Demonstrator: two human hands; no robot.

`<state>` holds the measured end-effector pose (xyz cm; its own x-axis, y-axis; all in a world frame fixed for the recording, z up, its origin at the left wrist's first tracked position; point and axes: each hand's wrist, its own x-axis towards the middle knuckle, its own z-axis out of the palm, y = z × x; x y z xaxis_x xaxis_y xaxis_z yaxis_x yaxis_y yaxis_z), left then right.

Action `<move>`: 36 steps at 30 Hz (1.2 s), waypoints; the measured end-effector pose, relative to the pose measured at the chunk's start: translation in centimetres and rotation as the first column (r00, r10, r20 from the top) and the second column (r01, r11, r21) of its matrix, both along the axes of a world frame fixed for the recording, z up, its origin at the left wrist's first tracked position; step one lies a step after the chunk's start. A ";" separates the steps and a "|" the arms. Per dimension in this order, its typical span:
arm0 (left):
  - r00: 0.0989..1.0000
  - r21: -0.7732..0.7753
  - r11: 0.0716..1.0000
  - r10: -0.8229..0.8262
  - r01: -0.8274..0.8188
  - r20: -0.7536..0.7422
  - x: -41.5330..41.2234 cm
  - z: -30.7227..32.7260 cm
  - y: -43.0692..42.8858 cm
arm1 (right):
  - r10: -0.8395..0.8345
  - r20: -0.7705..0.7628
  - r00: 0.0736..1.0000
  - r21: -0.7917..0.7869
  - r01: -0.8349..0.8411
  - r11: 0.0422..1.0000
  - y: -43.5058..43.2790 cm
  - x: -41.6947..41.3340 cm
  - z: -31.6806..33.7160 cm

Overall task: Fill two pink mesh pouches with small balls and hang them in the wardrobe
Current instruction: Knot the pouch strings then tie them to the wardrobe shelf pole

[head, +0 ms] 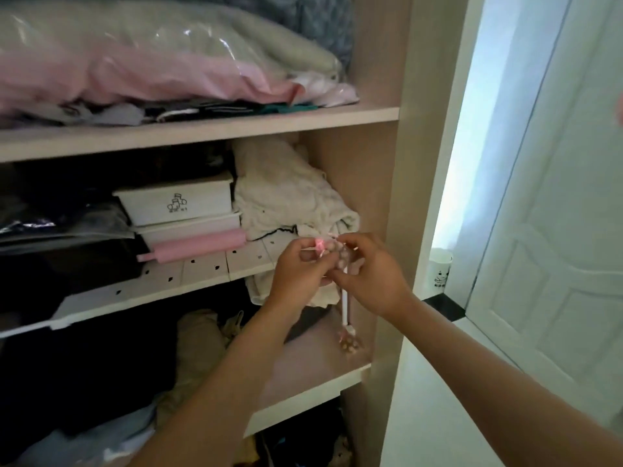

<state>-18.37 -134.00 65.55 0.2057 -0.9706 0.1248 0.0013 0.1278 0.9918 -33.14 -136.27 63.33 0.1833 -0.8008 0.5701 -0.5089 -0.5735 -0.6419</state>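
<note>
Well, wardrobe (381, 197): it stands open in front of us, its shelves packed with folded cloth and bagged bedding (151, 62). Both pouches are meant to end up here.
Slotted shelf (202, 269): a white shelf pierced with small holes, carrying white boxes (182, 200) and a pink roller (199, 246). Our hands work at its right end, in front of a heap of cream cloth (290, 190).
Left hand (296, 271): the fingers are curled in and pinch the near side of the pouch's top. We cannot tell whether they have a cord or the mesh itself.
Right hand (371, 276): the fingers are curled the same way and pinch the other side, so the pouch sits between the two hands, which nearly meet.
Held pouch (328, 252): pink mesh with pale balls showing through, so we judge it filled. It is held up level with the slotted shelf's edge and hangs from nothing we can make out.
Hung pouch (349, 343): a second small pink pouch of balls dangles below our hands, close to the wardrobe's right wall, at the end of a pale strip (345, 308). The strip's upper fixing is hidden behind the hands.
Done, as we read it: both pouches filled, one hung.
Left to do: fasten the held pouch in place and let go.
</note>
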 end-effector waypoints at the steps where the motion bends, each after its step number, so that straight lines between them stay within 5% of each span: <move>1: 1.000 -0.036 0.999 -0.002 0.002 0.023 0.0 1.2 0.1 | -0.002 0.002 1.000 -0.038 0.002 0.999 0.1 0.0 1.4; 8: 0.937 -0.342 0.936 0.044 0.082 0.347 0.8 9.9 0.9 | -0.043 0.062 0.997 -0.232 0.056 0.971 0.4 -0.3 9.9; 15: 0.744 -0.683 0.705 0.348 0.193 0.570 0.7 17.7 -1.4 | -0.208 0.117 0.971 -0.319 0.235 0.918 -0.5 -0.6 19.1; 19: 0.618 -0.643 0.721 0.387 0.260 0.685 0.3 20.8 -3.2 | -0.310 0.052 0.949 -0.328 0.309 0.893 -2.4 -0.4 22.6; 23: 0.130 -0.628 0.720 0.621 0.294 0.773 0.9 23.3 -5.4 | -0.359 -0.057 0.932 -0.206 0.341 0.917 -4.6 0.2 24.2; 25: -0.015 -0.589 0.740 0.627 0.323 0.779 1.2 24.2 -6.1 | -0.357 -0.115 0.927 -0.172 0.336 0.926 -5.4 0.6 24.5; 31: -0.129 -0.361 0.862 0.428 0.357 0.895 1.2 25.6 -7.8 | -0.417 -0.194 0.888 -0.097 0.405 0.909 -7.1 1.5 24.7; 36: -0.165 -0.310 0.860 0.402 0.406 0.900 0.8 24.9 -8.3 | -0.430 -0.189 0.883 -0.180 0.399 0.899 -6.6 1.0 24.0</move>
